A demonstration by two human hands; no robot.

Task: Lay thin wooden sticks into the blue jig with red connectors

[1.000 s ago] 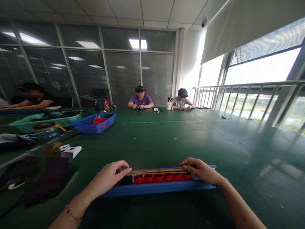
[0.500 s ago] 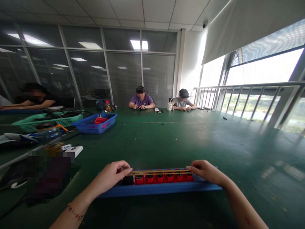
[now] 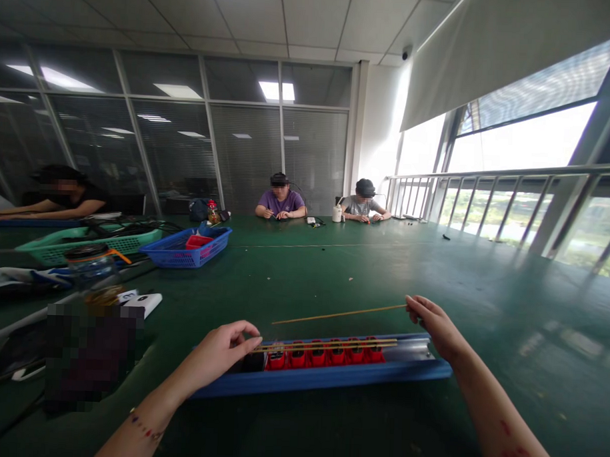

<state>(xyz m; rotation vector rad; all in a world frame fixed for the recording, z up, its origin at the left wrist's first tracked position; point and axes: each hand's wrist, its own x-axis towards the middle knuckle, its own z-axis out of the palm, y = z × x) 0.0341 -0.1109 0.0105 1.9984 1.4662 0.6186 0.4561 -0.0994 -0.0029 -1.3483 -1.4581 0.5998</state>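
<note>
A long blue trough (image 3: 329, 383) lies on the table in front of me, with a row of several small red containers (image 3: 317, 357) and dark contents inside. Thin yellowish sticks (image 3: 331, 347) rest lengthwise across them. At the trough's left end, my left hand (image 3: 227, 349) is closed, finger and thumb pinching the ends of these sticks. Up and to the right, my right hand (image 3: 432, 321) pinches one end of a single thin stick (image 3: 339, 314), which slants over the table behind the trough. A black object (image 3: 254, 363) sits in the trough beside my left fingers.
To the left are a green basket (image 3: 39, 244) with cables, a blue basket (image 3: 184, 255) with a red container, a lidded jar (image 3: 91, 268) and a white device (image 3: 149, 303). Across the green table (image 3: 293, 288) sit several people; a white bottle (image 3: 337, 213) stands between two.
My right hand has lifted one thin stick up and away from the others, moving right and back. My left hand stays at the trough's left end.
</note>
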